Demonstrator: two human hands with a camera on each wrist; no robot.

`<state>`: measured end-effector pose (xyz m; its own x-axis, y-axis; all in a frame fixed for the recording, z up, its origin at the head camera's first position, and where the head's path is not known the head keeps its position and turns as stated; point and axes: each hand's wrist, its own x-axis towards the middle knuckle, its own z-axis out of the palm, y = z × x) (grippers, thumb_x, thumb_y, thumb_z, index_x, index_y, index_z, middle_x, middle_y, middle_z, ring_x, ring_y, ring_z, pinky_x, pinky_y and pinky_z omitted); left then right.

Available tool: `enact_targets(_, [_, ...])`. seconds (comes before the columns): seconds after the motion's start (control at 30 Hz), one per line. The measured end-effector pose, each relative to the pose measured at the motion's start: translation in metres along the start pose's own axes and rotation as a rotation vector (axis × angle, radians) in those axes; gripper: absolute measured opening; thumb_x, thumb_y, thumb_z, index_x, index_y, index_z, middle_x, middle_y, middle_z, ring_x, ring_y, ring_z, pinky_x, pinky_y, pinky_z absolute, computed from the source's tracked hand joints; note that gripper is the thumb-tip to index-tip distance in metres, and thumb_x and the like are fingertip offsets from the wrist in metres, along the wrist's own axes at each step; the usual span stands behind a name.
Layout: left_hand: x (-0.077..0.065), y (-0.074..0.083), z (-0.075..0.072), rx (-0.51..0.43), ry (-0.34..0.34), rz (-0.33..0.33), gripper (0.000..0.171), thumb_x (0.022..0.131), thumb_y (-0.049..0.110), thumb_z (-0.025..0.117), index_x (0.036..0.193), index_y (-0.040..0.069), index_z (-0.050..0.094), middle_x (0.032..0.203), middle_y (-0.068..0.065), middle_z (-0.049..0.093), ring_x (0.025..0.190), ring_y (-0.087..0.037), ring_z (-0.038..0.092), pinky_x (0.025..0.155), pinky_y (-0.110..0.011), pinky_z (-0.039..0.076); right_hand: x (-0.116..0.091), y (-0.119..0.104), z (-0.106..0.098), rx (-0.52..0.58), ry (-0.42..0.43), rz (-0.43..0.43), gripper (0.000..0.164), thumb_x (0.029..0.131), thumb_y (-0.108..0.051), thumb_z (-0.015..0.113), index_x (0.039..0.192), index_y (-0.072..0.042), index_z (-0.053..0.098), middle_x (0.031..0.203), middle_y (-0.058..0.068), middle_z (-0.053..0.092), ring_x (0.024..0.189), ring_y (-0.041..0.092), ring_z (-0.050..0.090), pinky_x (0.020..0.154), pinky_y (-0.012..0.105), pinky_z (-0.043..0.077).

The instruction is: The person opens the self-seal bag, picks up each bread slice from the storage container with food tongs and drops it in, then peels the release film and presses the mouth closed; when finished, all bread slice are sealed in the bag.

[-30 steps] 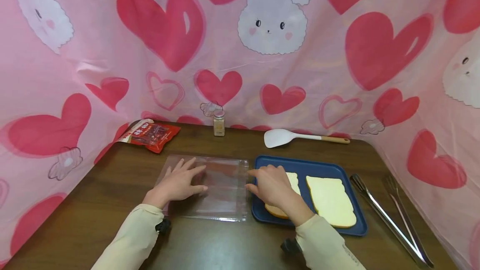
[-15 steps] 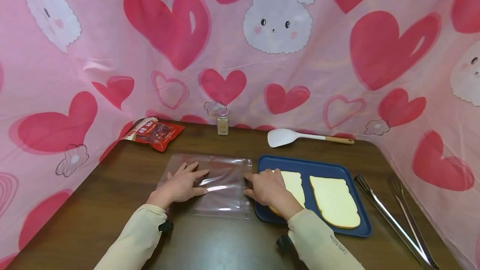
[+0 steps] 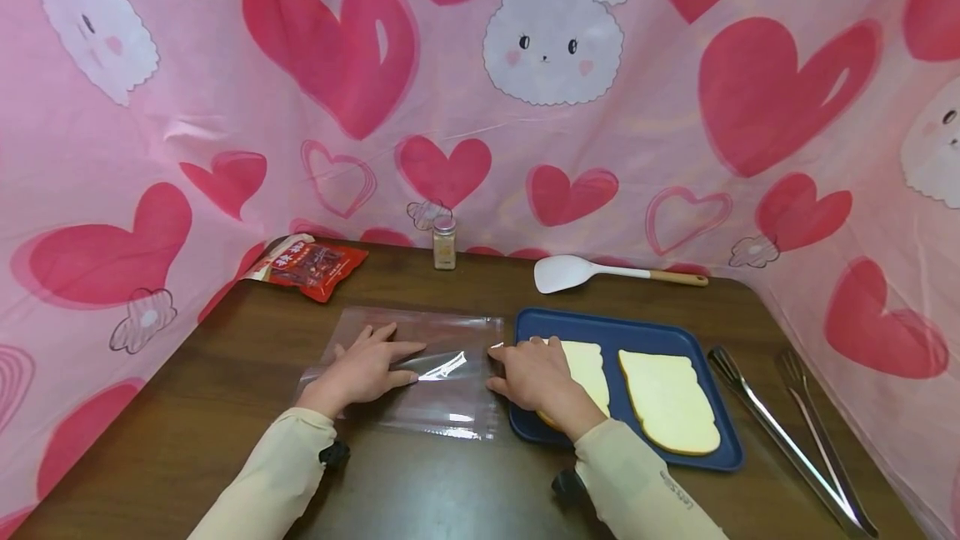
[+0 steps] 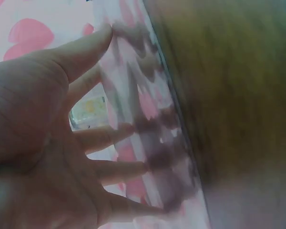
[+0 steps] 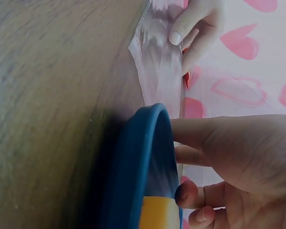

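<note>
Under left fingers (image 3: 405,349), clear bag (image 3: 442,392)

Your tray (image 3: 607,326) looks like smooth, nearly matt plastic. Left of it, you have clear plastic film (image 3: 442,386), glossy and creased. Right of it, your tongs (image 3: 782,442) are smooth, shiny metal. Behind it, the spatula (image 3: 576,272) has a smooth head and a wooden handle. Beneath it, your table (image 3: 420,490) shows wood grain with a soft sheen.
</note>
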<state>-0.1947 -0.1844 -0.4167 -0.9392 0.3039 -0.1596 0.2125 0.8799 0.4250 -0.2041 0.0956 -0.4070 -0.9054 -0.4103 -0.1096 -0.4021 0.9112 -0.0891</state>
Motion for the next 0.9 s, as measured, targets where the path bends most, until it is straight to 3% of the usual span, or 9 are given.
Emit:
enact_targets(0.4, [0.0035,0.0036,0.0023,0.042,0.06,0.016,0.033,0.105,0.023,0.065,0.137,0.024,0.073,0.161,-0.03,0.044,0.145,-0.068,0.034,0.098,-0.095,0.024,0.0,0.0032,0.0031,0.027,0.003,-0.01,0.05,0.093,-0.047,0.078,0.137,-0.024,0.071,0.115,0.007,0.079,0.1,0.029,0.065,0.092,0.053,0.048])
enact_targets(0.5, [0.0029,0.0047,0.0024,0.039,0.069,0.013,0.034,0.103,0.026,0.069,0.136,0.023,0.073,0.16,-0.029,0.046,0.145,-0.067,0.035,0.098,-0.094,0.025,0.0002,0.0038,0.0038,0.026,0.005,-0.015,0.051,0.093,-0.048,0.078,0.138,-0.025,0.071,0.116,0.006,0.079,0.099,0.029,0.065,0.091,0.052,0.048])
enact_targets(0.7, [0.0027,0.0054,0.0046,0.036,0.065,0.017,0.052,0.092,0.038,0.082,0.14,0.025,0.07,0.161,-0.029,0.045,0.144,-0.068,0.035,0.097,-0.095,0.026,0.0005,0.0037,0.0034,0.034,-0.005,-0.01,0.053,0.093,-0.049,0.078,0.139,-0.025,0.07,0.119,0.007,0.078,0.102,0.03,0.065,0.094,0.054,0.048])
enact_targets(0.9, [0.005,0.0076,0.0058,0.049,0.105,0.064,0.037,0.095,0.025,0.08,0.131,0.023,0.077,0.155,-0.026,0.054,0.144,-0.06,0.044,0.097,-0.093,0.031,0.0006,0.0029,0.0039,0.044,0.005,-0.011,0.052,0.091,-0.05,0.079,0.137,-0.025,0.072,0.115,0.006,0.079,0.101,0.03,0.065,0.093,0.053,0.048])
